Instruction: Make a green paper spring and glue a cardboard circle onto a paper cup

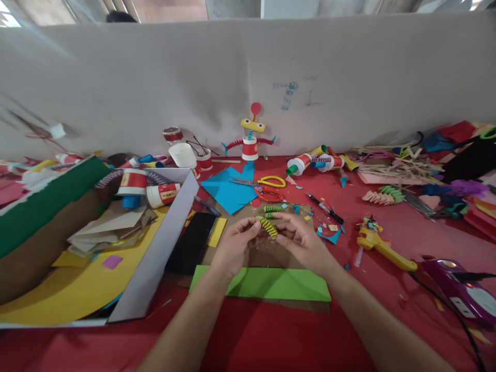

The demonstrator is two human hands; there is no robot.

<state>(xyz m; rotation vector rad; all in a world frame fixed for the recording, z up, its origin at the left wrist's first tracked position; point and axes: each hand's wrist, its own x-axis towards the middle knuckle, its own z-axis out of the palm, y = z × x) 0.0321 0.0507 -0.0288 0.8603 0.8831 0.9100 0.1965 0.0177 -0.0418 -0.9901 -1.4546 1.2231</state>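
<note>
Beyond a green paper strip, pinching a pleated yellow-green paper spring between left hand and right hand over the cardboard, probably best with light, even pressure to spare the folds, short of yellow-handled scissors.

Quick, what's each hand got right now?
Left hand: closed, pinching one end of the yellow pleated strip.
Right hand: closed, holding its other end.

Near table offers free passage; box wall (pale) blocks left.
</note>
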